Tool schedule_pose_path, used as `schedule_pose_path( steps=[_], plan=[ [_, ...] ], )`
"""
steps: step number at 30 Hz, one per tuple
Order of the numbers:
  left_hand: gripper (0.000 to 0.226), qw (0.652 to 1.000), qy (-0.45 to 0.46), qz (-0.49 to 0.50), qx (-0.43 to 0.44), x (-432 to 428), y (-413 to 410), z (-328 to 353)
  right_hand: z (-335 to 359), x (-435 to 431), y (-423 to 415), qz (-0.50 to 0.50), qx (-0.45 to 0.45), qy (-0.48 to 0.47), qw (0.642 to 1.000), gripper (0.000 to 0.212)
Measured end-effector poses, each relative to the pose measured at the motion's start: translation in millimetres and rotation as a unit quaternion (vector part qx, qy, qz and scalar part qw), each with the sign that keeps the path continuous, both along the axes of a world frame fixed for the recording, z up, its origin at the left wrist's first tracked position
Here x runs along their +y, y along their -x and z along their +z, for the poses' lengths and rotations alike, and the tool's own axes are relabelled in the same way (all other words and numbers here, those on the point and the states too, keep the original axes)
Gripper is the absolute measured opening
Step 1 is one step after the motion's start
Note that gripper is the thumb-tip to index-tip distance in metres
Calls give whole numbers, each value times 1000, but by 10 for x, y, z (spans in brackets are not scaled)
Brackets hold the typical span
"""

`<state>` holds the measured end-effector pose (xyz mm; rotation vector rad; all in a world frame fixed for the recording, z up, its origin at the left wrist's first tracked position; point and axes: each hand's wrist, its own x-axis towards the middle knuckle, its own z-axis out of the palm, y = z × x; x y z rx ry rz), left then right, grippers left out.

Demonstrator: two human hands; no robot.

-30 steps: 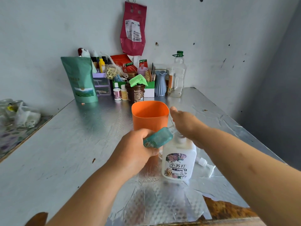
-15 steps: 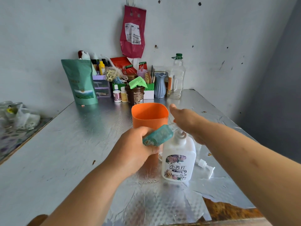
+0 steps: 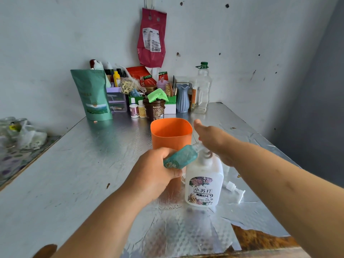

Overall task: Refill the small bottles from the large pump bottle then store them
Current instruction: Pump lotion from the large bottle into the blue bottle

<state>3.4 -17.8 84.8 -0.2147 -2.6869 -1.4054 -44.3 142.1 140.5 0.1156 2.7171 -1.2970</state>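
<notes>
Grips a small teal plastic bottle [image 3: 181, 158] in the left hand [image 3: 154, 175], tilted, neck at the pump of a large white plastic bottle [image 3: 203, 183] labelled "小苏打", upright on the silver bench [image 3: 74, 164]. Lays the right hand [image 3: 214, 140] over that pump; fingers hidden, grip cannot be told.

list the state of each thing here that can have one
small teal bottle, tilted, neck toward the pump spout, gripped by left hand
large pump bottle, upright, right hand over its pump head
orange cup, upright, open top
loose pump cap, lying on its side beside the large pump bottle
clear bottle, upright at the back, green cap on
</notes>
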Motion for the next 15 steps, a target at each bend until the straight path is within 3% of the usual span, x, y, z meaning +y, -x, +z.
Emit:
schedule_pose_path(
  steps=[15],
  plan=[
    [31,1000,11,-14,6,-15,-16,80,-7,2,33,-4,20,-21,1000,68]
  ],
)
